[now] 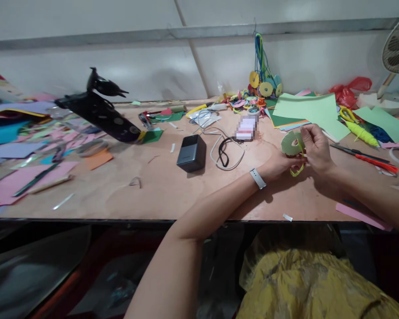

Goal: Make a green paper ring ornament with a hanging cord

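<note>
A round green paper disc with a scalloped edge (289,144) is held up above the table at right of centre. My left hand (277,165), with a pale band on its wrist, grips the disc from below, its fingers partly hidden behind it. At the disc's right side, my right hand (315,146) pinches a yellow-green cord (297,170) against it. The cord passes by the disc's centre and hangs in a loop beneath. Finished-looking discs on blue and green cords (266,88) hang from a hook on the wall behind.
A dark power bank (191,153) and a white cable (242,157) lie left of my hands, with a blurred phone (246,127) behind. Green paper sheets (306,110), yellow yarn (362,133) and an orange-handled tool (375,161) lie right. A black holder (103,115) stands left among paper scraps.
</note>
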A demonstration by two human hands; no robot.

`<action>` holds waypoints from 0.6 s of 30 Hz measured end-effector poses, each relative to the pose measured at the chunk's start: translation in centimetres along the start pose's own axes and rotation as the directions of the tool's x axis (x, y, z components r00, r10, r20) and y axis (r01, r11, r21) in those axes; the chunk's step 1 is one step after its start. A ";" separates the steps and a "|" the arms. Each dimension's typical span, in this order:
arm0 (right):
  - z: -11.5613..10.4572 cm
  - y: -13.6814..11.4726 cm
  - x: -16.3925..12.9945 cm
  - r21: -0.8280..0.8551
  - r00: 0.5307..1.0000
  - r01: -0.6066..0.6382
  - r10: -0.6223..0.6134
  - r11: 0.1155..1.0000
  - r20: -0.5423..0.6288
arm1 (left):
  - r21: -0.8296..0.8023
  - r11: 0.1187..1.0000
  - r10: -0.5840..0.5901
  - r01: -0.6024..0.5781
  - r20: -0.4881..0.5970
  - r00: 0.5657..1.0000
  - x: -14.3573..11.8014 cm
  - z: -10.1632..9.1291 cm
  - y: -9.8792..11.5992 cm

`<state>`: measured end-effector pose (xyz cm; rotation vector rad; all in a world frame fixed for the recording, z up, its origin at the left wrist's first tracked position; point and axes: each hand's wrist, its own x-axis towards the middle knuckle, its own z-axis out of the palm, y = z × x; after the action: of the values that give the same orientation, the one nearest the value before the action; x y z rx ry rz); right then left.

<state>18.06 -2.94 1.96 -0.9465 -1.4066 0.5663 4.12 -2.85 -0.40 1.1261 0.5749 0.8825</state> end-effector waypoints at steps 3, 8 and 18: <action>-0.5 -0.1 0.3 -0.074 0.996 0.085 -0.086 0.994 -0.012 | 0.024 0.999 -0.039 0.038 0.058 0.998 0.4 -1.0 1.5; -1.4 -0.1 0.7 -0.224 0.968 0.251 -0.250 0.942 0.034 | -0.236 0.954 -0.164 0.184 0.103 0.981 1.3 -2.4 3.0; -2.1 0.7 0.6 -0.348 0.896 0.445 -0.406 0.825 0.181 | -0.288 0.932 -0.199 0.222 0.107 0.974 0.0 -1.2 3.9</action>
<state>20.34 -2.52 1.97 -0.8699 -1.7960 -0.0064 2.03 -1.56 2.86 0.8032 0.4709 0.7085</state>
